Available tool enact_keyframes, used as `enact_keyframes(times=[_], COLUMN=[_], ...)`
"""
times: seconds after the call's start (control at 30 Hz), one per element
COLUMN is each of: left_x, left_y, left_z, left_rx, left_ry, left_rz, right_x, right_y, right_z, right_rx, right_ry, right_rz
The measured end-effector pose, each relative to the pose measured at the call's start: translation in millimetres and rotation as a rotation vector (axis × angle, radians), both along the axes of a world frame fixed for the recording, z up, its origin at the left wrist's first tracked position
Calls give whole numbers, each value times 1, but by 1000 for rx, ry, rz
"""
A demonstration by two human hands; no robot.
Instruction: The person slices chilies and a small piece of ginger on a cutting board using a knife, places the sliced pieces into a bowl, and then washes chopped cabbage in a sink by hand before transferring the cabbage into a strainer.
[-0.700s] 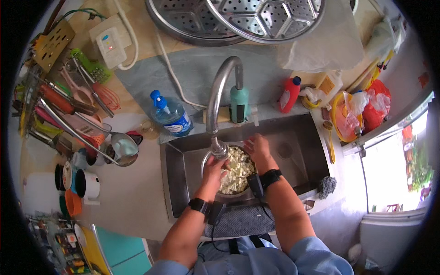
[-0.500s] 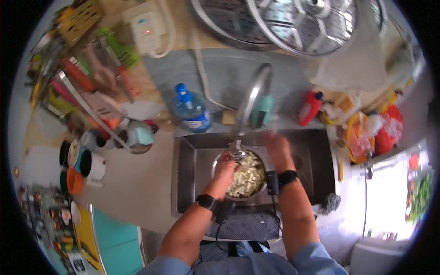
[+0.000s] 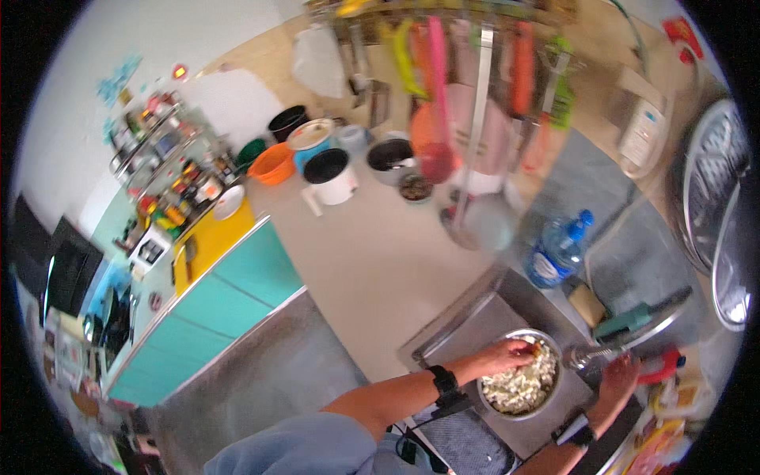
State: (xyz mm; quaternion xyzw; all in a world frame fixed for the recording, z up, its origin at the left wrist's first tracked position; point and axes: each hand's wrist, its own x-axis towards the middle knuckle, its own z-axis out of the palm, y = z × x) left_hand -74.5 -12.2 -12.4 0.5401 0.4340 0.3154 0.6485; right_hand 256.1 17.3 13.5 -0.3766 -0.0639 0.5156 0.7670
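A round metal bowl (image 3: pixel 560 366) stands in the steel sink (image 3: pixel 469 336), filled with pale chopped pieces (image 3: pixel 518 388) that look like a vegetable. My left hand (image 3: pixel 511 356) reaches over the bowl's rim, fingers stretched out and resting on the pieces. To the right of the bowl, my right hand (image 3: pixel 619 380) is raised beside the faucet (image 3: pixel 659 326). Motion smears its fingers, so I cannot make out whether they are closed or touch the faucet. The faucet's spout end lies between the bowl and my right hand, and no running water shows.
A blue-capped water jug (image 3: pixel 556 252) and a sponge (image 3: pixel 587 305) stand behind the sink. A red bottle (image 3: pixel 662 366) is close to my right hand. White mug (image 3: pixel 331 176), orange bowl (image 3: pixel 273 164) and hanging utensils line the counter. A dark mat (image 3: pixel 467 443) covers the sink's front edge.
The view has swung left, bringing the counter and teal cabinets in. My left hand has gone from the faucet's spout down onto the chopped pieces. The right hand stays near the faucet.
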Motion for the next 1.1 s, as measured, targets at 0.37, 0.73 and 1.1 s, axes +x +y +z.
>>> enact_keyframes(times=[0.37,0.73,1.1], left_x=[-103,-516,-752], left_y=[-55,-229,-519], left_z=[57,114,65], left_rx=[433,558,-137], left_ry=[56,633,164], left_rz=[-153,564,1878], right_x=[-110,-438,-869], right_y=[-161,-155,-213], right_z=[83,96,89], right_rx=[-641,23,940], right_ry=[-2104,-1787,-1771], right_rz=[-398,161,1134])
